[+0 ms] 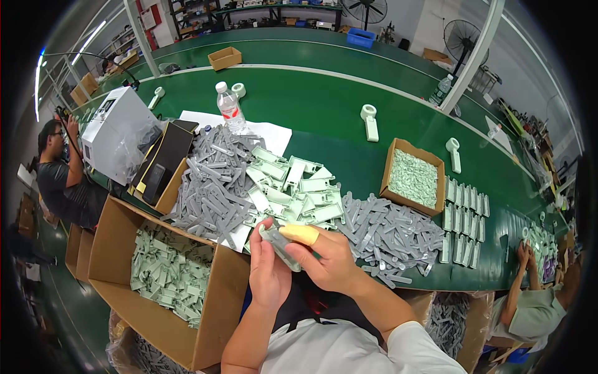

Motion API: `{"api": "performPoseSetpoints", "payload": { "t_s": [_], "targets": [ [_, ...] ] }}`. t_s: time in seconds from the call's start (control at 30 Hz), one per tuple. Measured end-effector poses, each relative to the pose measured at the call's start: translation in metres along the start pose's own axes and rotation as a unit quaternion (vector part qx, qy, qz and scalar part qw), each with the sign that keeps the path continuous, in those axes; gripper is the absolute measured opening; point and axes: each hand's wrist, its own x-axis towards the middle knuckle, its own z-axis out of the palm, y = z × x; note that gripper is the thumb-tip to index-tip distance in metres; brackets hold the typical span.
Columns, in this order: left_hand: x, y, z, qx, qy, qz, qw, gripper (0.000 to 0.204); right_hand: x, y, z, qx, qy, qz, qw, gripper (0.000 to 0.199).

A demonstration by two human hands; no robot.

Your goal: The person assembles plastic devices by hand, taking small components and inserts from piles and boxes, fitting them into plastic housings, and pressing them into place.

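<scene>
Close to my body, both hands hold one long plastic housing (pixel 282 248), grey along its visible side with a pale green end. My left hand (pixel 266 277) wraps its fingers round it from the left. My right hand (pixel 329 258) presses on it with thumb and forefinger; a yellow cover sits on one finger. Just beyond the hands lies a heap of pale green plastic housings (pixel 302 187). Heaps of grey plastic strips flank it, a left pile (pixel 218 171) and a right pile (pixel 392 237).
At my left stands a large cardboard box (pixel 180 336) of pale green parts. A small carton (pixel 387 184) of small pale green pieces and rows of finished-looking housings (pixel 462 218) lie right. A water bottle (pixel 230 109) and grey machine (pixel 118 134) stand farther back. Co-workers sit at both sides.
</scene>
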Motion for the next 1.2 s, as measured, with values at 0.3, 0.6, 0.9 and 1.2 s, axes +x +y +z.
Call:
{"api": "performPoseSetpoints", "payload": {
  "t_s": [0.3,0.6,0.9,1.2],
  "targets": [
    [-0.001,-0.006,-0.015,0.082,-0.074,0.009,0.994,0.044,-0.005,-0.003,0.004,-0.079,0.094,-0.034,0.992,0.022],
    [0.005,-0.006,-0.029,0.168,-0.104,0.024,0.980,0.049,-0.010,0.001,-0.005,-0.074,0.059,-0.038,0.995,0.028],
    [0.020,-0.006,-0.012,0.129,-0.064,-0.025,0.989,0.042,-0.005,0.006,-0.018,-0.123,0.011,-0.039,0.992,0.036],
    [0.018,-0.008,0.000,0.171,-0.118,-0.082,0.975,0.067,-0.029,0.000,-0.041,-0.183,0.001,-0.031,0.983,0.041]
  ]
}}
